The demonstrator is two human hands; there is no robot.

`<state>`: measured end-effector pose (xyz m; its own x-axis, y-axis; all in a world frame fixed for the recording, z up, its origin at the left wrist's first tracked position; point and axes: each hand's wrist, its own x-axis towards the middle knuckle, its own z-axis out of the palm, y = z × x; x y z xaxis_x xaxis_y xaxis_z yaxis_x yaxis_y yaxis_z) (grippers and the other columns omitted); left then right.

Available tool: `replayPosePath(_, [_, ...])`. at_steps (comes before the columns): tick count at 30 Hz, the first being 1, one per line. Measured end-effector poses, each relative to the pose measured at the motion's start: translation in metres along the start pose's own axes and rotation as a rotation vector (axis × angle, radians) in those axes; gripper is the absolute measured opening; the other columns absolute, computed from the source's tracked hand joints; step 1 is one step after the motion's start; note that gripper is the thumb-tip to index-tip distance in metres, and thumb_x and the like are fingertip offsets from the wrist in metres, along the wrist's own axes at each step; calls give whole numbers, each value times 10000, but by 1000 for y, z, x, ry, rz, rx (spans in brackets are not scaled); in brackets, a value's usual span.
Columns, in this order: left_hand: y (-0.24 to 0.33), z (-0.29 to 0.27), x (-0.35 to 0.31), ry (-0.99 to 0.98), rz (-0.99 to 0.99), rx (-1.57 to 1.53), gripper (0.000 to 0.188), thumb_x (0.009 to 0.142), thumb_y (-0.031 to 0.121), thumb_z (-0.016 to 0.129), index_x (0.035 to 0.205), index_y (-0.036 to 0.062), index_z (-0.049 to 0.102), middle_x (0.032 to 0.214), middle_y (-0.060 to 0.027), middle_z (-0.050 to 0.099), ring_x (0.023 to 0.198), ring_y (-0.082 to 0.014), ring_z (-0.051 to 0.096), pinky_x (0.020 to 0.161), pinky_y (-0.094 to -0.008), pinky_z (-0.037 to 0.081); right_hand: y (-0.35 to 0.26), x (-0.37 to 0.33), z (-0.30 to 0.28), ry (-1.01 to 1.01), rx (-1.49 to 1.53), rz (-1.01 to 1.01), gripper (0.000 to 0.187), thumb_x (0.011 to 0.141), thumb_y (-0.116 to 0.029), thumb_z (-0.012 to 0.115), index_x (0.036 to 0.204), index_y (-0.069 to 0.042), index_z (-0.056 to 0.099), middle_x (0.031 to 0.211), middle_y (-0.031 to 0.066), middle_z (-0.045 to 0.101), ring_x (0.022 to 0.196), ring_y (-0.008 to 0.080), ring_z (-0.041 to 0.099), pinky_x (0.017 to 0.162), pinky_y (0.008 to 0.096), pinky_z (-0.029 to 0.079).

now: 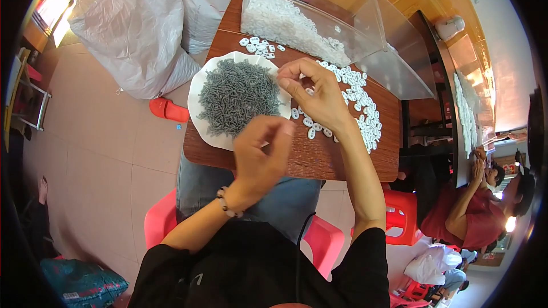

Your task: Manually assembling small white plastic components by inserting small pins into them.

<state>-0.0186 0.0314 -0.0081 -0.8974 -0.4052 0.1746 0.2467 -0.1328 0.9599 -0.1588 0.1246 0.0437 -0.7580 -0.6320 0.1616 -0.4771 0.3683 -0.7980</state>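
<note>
A white scalloped bowl [196,115] heaped with small grey rod-like pieces [237,94] stands on a small brown table [319,162]. My left hand [260,154] hovers over its near right edge, blurred, thumb and fingers pinched together. Above the bowl's right rim is my right hand [317,94], its thumb and forefinger closed; what either hand holds is too small to make out. Many white oval pieces with two holes [368,117] lie scattered to the right of and under my right hand. A smaller cluster of white pieces [258,44] sits beyond the bowl.
A clear plastic box [302,23] with many white pieces stands along the table's far side. Large white sacks [137,28] and a red slipper [169,110] are on the floor at left. At right, a person in a dark red shirt [465,214] sits at another table.
</note>
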Motion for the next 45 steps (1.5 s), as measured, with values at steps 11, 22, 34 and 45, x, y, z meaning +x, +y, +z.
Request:
replayPosePath(11, [33,-6,5,-187,-251,-231,231,950,188,587,1033,-19,647,878,-56,679,714,-56,567,651,-192,457,-32,-81,-13,218,-106,-273,111,758,7,711,847,-26,654,914,80,657,738,140,541,693,269,435])
replayPosePath(22, [25,11,-7,-316,-368,-271,205,933,166,609,981,-25,665,878,-69,689,709,-70,579,674,-200,472,-21,-120,-12,358,-142,-286,141,741,50,697,846,-29,645,899,81,658,778,181,577,724,288,451])
replayPosePath(34, [13,3,6,-182,237,379,197,942,96,538,756,33,538,654,5,541,573,-70,482,504,-268,354,-24,-90,0,280,-156,-355,130,726,55,691,819,-18,638,858,99,657,767,229,583,695,315,448])
replayPosePath(45, [36,-40,49,-115,-282,-111,269,966,235,522,789,41,582,642,48,478,561,-14,388,491,-199,295,5,-33,27,297,-230,-384,105,767,-2,689,856,-40,648,849,71,650,709,211,567,651,301,452])
